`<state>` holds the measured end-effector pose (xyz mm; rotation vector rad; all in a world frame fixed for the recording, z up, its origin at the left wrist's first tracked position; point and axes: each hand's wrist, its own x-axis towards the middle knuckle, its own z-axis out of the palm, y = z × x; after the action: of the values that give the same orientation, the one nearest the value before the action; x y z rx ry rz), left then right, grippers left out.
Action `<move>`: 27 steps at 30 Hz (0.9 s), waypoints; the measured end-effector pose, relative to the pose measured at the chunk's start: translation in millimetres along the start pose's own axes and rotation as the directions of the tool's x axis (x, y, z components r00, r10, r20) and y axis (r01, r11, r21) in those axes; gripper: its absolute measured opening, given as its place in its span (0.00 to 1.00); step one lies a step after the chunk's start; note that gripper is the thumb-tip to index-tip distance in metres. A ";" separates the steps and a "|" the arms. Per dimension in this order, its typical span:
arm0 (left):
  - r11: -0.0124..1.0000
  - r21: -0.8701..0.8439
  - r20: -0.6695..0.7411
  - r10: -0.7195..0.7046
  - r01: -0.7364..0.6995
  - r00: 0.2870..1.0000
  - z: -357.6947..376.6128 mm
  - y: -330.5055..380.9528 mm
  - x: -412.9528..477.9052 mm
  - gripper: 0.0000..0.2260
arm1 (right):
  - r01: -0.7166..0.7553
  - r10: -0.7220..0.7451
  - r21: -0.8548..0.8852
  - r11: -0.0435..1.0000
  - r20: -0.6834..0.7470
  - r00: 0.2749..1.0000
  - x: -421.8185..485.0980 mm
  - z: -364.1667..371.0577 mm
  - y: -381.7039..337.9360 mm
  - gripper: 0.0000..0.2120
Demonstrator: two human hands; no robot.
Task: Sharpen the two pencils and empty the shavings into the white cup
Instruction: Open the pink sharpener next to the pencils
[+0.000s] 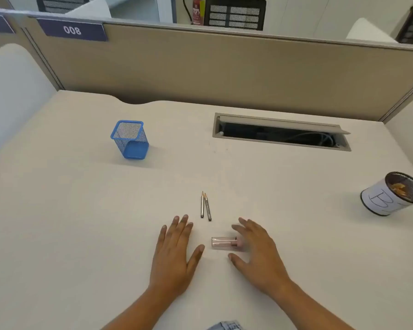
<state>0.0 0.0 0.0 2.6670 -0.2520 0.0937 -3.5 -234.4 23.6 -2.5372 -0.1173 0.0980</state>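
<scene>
My right hand reaches, grip apart, at the pink sharpener lying on the worktop; left hand flat, empty. Two pencils wait just beyond. Next: close on the sharpener. White cup far right.

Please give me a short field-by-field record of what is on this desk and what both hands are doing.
pencils: two, side by side, tips pointing away from the person
sharpener: pink with a clear case, lying on its side between the hands
left hand: flat on the desk, open, holding nothing
right hand: open, fingers beside the sharpener's pink end, not gripping it
white cup: far right, tilted in this view, shavings inside
blue mesh holder: far left, looks empty
desk: beige, open cable hatch at the back
</scene>
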 end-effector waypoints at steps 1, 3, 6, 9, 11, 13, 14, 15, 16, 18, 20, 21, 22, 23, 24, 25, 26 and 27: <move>0.999 0.000 -0.020 0.041 -0.041 0.999 -1.9 2.1 -1.9 0.26 | 0.049 -0.048 -0.033 0.998 0.029 0.998 1.9 0.3 -0.5 0.25; 0.994 -0.022 -0.089 0.108 -0.110 0.990 -3.0 9.7 -3.7 0.23 | 0.097 -0.093 -0.086 0.992 0.055 0.994 4.9 -1.5 -3.4 0.19; 0.983 -0.060 -0.102 0.169 -0.176 0.980 -1.6 28.3 -6.5 0.22 | 0.031 -0.030 -0.006 1.000 0.039 0.999 4.3 -6.9 -9.0 0.14; 0.964 -0.016 -0.061 0.265 -0.266 0.962 -3.2 44.7 -3.9 0.22 | -0.079 0.067 0.211 0.974 0.067 0.996 1.1 -18.6 -22.9 0.11; 0.963 -0.026 -0.045 0.267 -0.268 0.963 -7.3 55.1 -0.9 0.21 | -0.119 0.091 0.357 0.926 0.096 0.991 -0.5 -29.4 -38.3 0.08; 0.971 -0.056 -0.062 0.230 -0.233 0.971 -13.0 64.1 1.8 0.15 | -0.115 0.069 0.403 0.908 0.129 0.989 -2.7 -39.4 -51.2 0.05; 0.978 -0.077 -0.071 0.189 -0.195 0.979 -17.6 68.2 2.3 0.12 | -0.097 0.043 0.401 0.911 0.142 0.989 -4.4 -44.4 -56.7 0.05; 0.984 -0.102 -0.073 0.136 -0.143 0.988 -22.9 72.0 2.8 0.11 | -0.069 0.012 0.388 0.919 0.146 0.989 -6.0 -49.1 -61.6 0.06; 0.987 -0.131 -0.069 0.087 -0.095 0.994 -27.4 73.7 3.1 0.11 | -0.036 -0.017 0.381 0.924 0.136 0.991 -8.5 -53.3 -66.0 0.06; 0.990 -0.135 -0.072 0.031 -0.041 0.997 -37.0 75.6 3.8 0.10 | 0.044 -0.081 0.340 0.939 0.094 0.992 -11.6 -61.0 -74.4 0.06; 0.991 -0.131 -0.082 -0.006 -0.005 0.997 -44.2 76.1 4.8 0.08 | 0.090 -0.112 0.314 0.945 0.052 0.992 -14.2 -65.6 -80.8 0.06; 0.992 -0.128 -0.082 -0.027 0.016 0.996 -47.4 76.6 5.4 0.08 | 0.092 -0.111 0.308 0.947 0.045 0.993 -15.3 -66.8 -83.9 0.07; 0.993 -0.120 -0.087 -0.034 0.024 0.996 -49.1 76.8 5.7 0.08 | 0.090 -0.108 0.304 0.948 0.041 0.993 -16.2 -67.2 -86.3 0.08; 0.993 -0.112 -0.086 -0.039 0.029 0.996 -50.9 76.9 5.5 0.08 | 0.085 -0.102 0.301 0.950 0.038 0.994 -17.3 -66.9 -88.7 0.09; 0.994 -0.102 -0.085 -0.036 0.027 0.996 -52.2 76.9 5.4 0.09 | 0.078 -0.091 0.303 0.950 0.030 0.995 -18.1 -66.5 -89.7 0.10; 0.996 -0.090 -0.079 -0.031 0.024 0.996 -54.3 77.6 5.6 0.09 | 0.068 -0.078 0.306 0.950 0.018 0.997 -18.4 -66.5 -90.7 0.11; 0.997 -0.076 -0.080 -0.017 0.011 0.997 -56.1 78.1 5.5 0.09 | 0.059 -0.064 0.308 0.950 0.007 0.998 -18.5 -66.4 -91.4 0.10; 0.998 -0.069 -0.079 -0.007 0.002 0.997 -58.3 79.3 5.1 0.08 | 0.048 -0.051 0.306 0.951 0.002 0.999 -18.3 -66.5 -91.9 0.09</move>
<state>-11.7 -44.3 87.2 2.5889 -0.2200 0.1861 -21.0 -198.0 131.2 -2.2221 -0.1563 0.1003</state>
